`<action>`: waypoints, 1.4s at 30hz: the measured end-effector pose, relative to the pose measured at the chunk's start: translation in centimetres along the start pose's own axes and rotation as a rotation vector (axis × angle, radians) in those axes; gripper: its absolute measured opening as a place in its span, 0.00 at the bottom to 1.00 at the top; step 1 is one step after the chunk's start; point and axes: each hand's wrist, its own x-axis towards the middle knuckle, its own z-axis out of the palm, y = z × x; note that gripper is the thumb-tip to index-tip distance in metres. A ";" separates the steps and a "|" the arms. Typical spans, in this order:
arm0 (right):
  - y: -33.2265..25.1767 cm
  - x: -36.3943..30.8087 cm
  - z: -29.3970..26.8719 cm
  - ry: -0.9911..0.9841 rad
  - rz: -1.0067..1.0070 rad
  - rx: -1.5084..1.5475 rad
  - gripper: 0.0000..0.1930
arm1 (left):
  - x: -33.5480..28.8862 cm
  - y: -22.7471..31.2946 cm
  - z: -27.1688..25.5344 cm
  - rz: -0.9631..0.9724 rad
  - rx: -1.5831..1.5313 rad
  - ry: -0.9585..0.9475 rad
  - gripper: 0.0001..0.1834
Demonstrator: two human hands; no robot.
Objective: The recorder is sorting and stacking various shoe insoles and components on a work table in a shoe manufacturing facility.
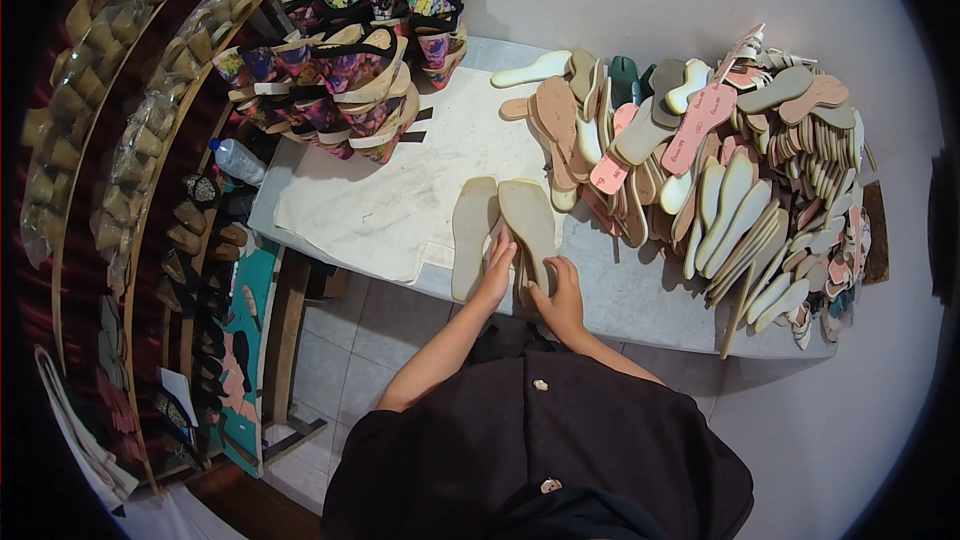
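Note:
Two grey-beige shoe insoles (527, 215) stand out at the table's front edge, side by side with their broad ends pointing away from me. The right one is tilted, its narrow end between my two hands. My left hand (497, 268) presses its fingers along that insole's left edge. On the opposite edge, my right hand (562, 295) grips with thumb and bent fingers. The left insole (472, 240) rests on the white sheet (350, 205), beside my left fingers. Part of the held insole's underside is hidden by my hands.
A large heap of insoles (735, 210) in grey, pink and tan covers the table's right side. Stacked floral wedge sandals (365, 70) stand at the back left. Wooden racks (165, 170) with wrapped wedge heels and a water bottle (238, 162) line the left.

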 end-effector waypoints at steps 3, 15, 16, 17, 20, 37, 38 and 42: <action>-0.1 0.0 0.4 0.069 0.033 -0.026 0.24 | -0.1 -0.2 0.0 -0.027 0.022 -0.001 0.34; 2.7 2.4 2.2 0.155 0.244 0.109 0.35 | 0.1 -0.4 0.1 -0.074 -0.130 -0.127 0.36; 2.1 3.2 2.0 0.151 0.246 0.110 0.35 | -0.1 -0.2 0.0 -0.078 -0.131 -0.124 0.36; 0.9 4.1 1.3 -0.027 0.451 0.003 0.39 | -0.2 0.0 -0.1 -0.125 -0.175 -0.105 0.37; 1.3 5.0 1.7 -0.227 0.629 -0.125 0.47 | -0.5 0.8 0.4 -0.280 -0.257 -0.058 0.38; 3.1 0.9 -6.3 -0.262 0.016 -0.498 0.34 | 1.6 1.7 -1.5 0.356 0.328 0.212 0.26; 3.2 0.8 -5.9 -0.279 0.031 -0.477 0.36 | 2.1 0.9 -1.7 0.336 0.268 0.089 0.24; 3.1 1.0 -5.4 -0.200 -0.046 -0.539 0.39 | 3.0 -0.4 -0.7 0.409 0.352 0.036 0.22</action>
